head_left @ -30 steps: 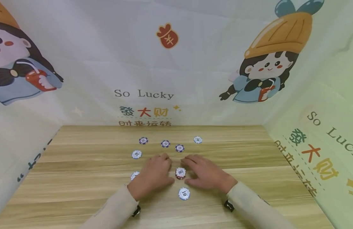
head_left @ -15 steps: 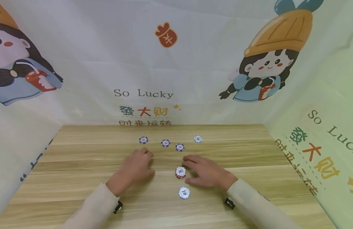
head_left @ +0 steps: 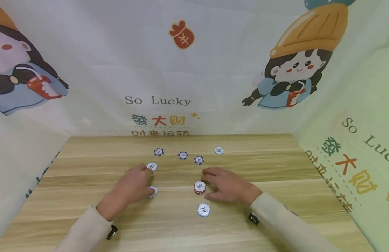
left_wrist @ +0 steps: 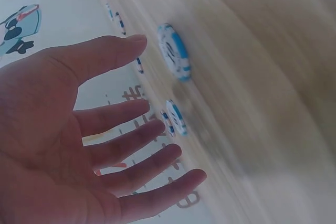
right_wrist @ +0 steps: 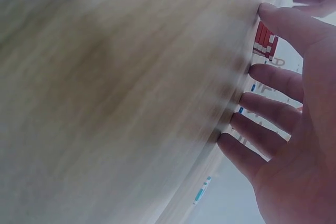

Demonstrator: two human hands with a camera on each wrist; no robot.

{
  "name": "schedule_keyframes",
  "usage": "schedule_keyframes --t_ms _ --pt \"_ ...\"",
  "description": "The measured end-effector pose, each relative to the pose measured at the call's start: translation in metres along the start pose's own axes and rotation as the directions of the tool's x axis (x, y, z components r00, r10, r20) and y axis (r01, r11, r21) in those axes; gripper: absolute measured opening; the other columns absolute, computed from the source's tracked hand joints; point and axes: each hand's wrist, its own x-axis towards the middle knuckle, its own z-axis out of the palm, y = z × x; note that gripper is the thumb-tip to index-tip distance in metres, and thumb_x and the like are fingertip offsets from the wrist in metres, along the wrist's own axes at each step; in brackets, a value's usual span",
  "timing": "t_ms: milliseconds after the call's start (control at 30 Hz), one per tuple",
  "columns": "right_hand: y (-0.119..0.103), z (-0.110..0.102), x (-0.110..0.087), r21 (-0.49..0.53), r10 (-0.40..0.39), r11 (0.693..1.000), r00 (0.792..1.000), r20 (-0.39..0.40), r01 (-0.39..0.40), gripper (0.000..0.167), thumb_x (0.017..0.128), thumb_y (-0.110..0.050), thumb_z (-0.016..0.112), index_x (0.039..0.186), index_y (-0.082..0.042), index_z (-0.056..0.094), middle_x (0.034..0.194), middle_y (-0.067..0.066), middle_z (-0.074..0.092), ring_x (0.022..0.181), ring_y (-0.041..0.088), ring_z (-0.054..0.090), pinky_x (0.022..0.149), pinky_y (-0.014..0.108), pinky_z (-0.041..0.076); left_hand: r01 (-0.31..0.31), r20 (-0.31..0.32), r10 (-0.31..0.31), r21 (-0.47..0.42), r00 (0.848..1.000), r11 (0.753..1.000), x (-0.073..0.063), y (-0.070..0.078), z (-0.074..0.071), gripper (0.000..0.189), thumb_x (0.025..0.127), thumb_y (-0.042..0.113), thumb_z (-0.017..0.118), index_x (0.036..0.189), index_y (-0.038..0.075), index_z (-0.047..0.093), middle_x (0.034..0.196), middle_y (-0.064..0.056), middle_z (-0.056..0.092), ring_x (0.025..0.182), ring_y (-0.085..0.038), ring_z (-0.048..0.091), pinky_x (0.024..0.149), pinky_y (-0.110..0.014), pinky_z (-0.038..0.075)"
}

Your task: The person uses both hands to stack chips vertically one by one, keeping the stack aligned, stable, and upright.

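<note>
A short stack of red poker chips (head_left: 199,191) stands mid-table, its top chip white and marked 100. My right hand (head_left: 227,185) is right beside it, fingers relaxed and fingertips at the tabletop; in the right wrist view the red stack (right_wrist: 264,40) shows past the thumb and index finger. Farther left is my left hand (head_left: 128,187), held low with fingers spread and nothing in the palm (left_wrist: 47,129). Its fingertips overlap two light blue chips, one farther back (head_left: 152,166) and one nearer (head_left: 154,191). In the left wrist view, a light blue chip (left_wrist: 173,52) lies beyond the thumb.
Three dark blue chips lie toward the back: left (head_left: 158,152), middle (head_left: 183,155) and right (head_left: 199,160). One light blue chip (head_left: 219,150) is at the back right, another (head_left: 203,210) in front of the stack. Printed cloth (head_left: 118,63) walls the wooden table (head_left: 260,157).
My left hand has moved left, away from the red stack, passing over the two light blue chips, which now show at its fingertips. The right hand and the stack stay in place.
</note>
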Motion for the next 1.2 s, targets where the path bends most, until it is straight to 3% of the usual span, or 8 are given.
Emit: schedule_keyframes --t_ms 200,500,933,1200 --pt "0.001 0.001 0.002 -0.001 -0.01 1.0 1.0 -0.011 0.01 0.061 0.105 -0.046 0.071 0.153 -0.008 0.062 0.164 0.018 0.051 0.152 0.04 0.047 0.125 0.056 0.038 0.017 0.013 -0.017 -0.014 1.0 1.0 -0.01 -0.007 0.002 0.055 0.085 0.029 0.094 0.121 -0.007 0.074 0.123 -0.026 0.069 0.11 -0.046 0.068 0.099 -0.06 0.057" --pt "0.001 -0.003 0.002 -0.013 -0.036 0.999 0.999 -0.022 0.036 0.059 0.104 -0.042 0.072 0.149 -0.005 0.064 0.158 0.019 0.056 0.147 0.04 0.052 0.122 0.056 0.042 0.022 0.03 -0.02 -0.037 0.999 0.999 -0.02 -0.005 0.007 0.051 0.083 0.027 0.097 0.119 -0.004 0.077 0.12 -0.023 0.07 0.105 -0.042 0.07 0.098 -0.061 0.058" --pt "-0.002 -0.004 0.003 0.0 -0.023 1.0 1.0 -0.015 0.023 0.059 0.103 -0.042 0.073 0.15 -0.007 0.064 0.159 0.017 0.056 0.149 0.039 0.05 0.123 0.055 0.04 -0.021 0.008 0.021 -0.029 1.0 0.999 -0.023 -0.002 0.012 0.049 0.084 0.024 0.096 0.125 0.001 0.08 0.118 -0.022 0.071 0.102 -0.039 0.071 0.092 -0.058 0.061" --pt "-0.002 -0.003 0.002 0.004 -0.008 1.0 1.0 -0.012 0.009 0.059 0.103 -0.042 0.072 0.151 -0.007 0.063 0.16 0.017 0.055 0.15 0.039 0.049 0.124 0.055 0.04 -0.005 0.018 0.006 -0.043 1.0 0.999 -0.023 0.0 0.013 0.04 0.087 0.024 0.095 0.121 0.005 0.083 0.117 -0.019 0.072 0.098 -0.037 0.07 0.089 -0.057 0.061"
